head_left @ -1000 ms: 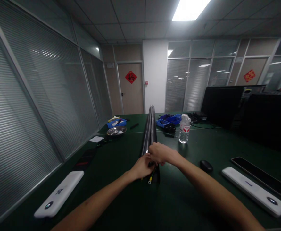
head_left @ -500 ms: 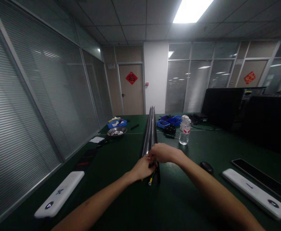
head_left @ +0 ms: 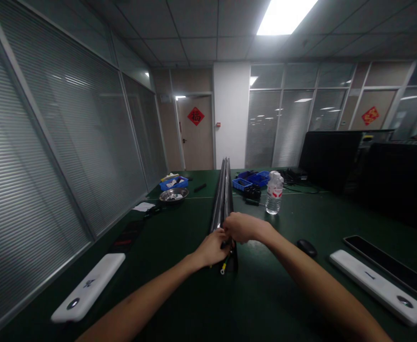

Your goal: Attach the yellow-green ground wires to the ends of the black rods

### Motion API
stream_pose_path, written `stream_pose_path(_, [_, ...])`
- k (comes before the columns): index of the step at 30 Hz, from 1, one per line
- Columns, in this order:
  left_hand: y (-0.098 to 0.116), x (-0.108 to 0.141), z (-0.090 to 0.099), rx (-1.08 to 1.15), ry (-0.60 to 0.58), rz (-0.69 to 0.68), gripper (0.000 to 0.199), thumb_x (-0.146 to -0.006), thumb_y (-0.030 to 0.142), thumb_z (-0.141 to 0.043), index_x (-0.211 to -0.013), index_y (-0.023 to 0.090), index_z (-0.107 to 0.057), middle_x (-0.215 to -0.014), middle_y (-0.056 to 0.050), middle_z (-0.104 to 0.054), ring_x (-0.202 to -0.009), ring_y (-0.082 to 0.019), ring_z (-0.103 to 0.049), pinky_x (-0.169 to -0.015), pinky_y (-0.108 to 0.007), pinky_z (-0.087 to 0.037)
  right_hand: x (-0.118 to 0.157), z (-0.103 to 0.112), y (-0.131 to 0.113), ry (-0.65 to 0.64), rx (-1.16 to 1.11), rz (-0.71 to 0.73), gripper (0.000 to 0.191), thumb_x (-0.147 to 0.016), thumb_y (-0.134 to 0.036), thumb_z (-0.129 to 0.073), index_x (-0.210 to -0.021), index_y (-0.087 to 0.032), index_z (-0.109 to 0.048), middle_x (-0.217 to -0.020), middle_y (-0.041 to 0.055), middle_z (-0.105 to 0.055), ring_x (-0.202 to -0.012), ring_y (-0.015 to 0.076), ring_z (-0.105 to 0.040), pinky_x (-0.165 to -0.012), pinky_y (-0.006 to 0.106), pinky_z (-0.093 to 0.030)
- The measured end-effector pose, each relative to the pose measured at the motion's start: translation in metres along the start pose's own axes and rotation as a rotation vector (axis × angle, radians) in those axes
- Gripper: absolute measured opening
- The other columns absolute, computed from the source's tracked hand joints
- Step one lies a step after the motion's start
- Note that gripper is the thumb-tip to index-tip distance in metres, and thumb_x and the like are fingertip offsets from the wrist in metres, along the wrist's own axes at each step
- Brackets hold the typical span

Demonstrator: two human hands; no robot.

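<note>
A long dark metal profile (head_left: 224, 194) lies on the green table, pointing away from me. At its near end, my left hand (head_left: 213, 248) is closed around something dark that I cannot make out. My right hand (head_left: 239, 227) is pinched just above and to the right, touching the left fingers; what it holds is hidden. A yellow-green wire with a ring terminal (head_left: 223, 270) sticks out below the hands. The fingertips of both hands are partly hidden.
Left are a white device (head_left: 89, 287), a metal bowl (head_left: 173, 195) and a blue basket (head_left: 174, 183). Right are blue bins (head_left: 258, 178), a water bottle (head_left: 274, 194), a black mouse (head_left: 306, 247), another white device (head_left: 377, 286) and dark monitors (head_left: 331, 159). A person's head shows far right.
My right hand has shifted very slightly to the right. The far door with the red sign has opened a little. My left hand stays nearly still.
</note>
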State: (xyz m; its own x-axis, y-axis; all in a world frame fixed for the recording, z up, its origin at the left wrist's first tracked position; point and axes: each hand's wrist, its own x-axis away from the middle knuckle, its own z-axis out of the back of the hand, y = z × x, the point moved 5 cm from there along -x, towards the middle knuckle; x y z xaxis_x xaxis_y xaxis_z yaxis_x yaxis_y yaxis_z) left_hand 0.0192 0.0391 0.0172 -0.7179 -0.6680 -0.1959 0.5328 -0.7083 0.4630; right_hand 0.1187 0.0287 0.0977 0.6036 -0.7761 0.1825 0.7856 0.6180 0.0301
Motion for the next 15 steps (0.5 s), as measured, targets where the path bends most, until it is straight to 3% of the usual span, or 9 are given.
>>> stream_pose_path(5, [-0.005, -0.002, -0.004, -0.042, 0.018, 0.012, 0.022, -0.086, 0.022, -0.055, -0.102, 0.021, -0.07, -0.118, -0.006, -0.064, -0.113, -0.022, -0.058, -0.098, -0.032, -0.047, 0.006, 0.007, 0.0, 0.069, 0.016, 0.041, 0.025, -0.079, -0.008, -0.06, -0.097, -0.014, -0.076, -0.095, 0.0117, -0.077, -0.088, 0.0209, -0.073, -0.063, 0.02, -0.044])
stream_pose_path(12, [0.004, 0.001, 0.002, 0.009, 0.011, -0.046, 0.028, -0.084, 0.016, -0.054, -0.106, 0.024, -0.07, -0.118, -0.003, -0.066, -0.12, -0.022, -0.054, -0.101, -0.033, -0.046, 0.001, 0.002, 0.001, -0.056, -0.091, 0.008, 0.023, -0.089, -0.018, -0.055, -0.084, -0.008, -0.076, -0.069, 0.0104, -0.075, -0.061, 0.0166, -0.072, -0.054, 0.019, -0.046])
stream_pose_path(15, [0.007, 0.002, 0.005, 0.03, 0.004, -0.057, 0.027, -0.085, 0.013, -0.053, -0.103, 0.024, -0.07, -0.115, -0.002, -0.068, -0.12, -0.022, -0.054, -0.103, -0.034, -0.044, -0.001, -0.002, 0.002, -0.085, -0.158, -0.044, 0.024, -0.09, -0.02, -0.056, -0.085, -0.006, -0.075, -0.07, 0.0109, -0.075, -0.058, 0.0161, -0.072, -0.053, 0.019, -0.049])
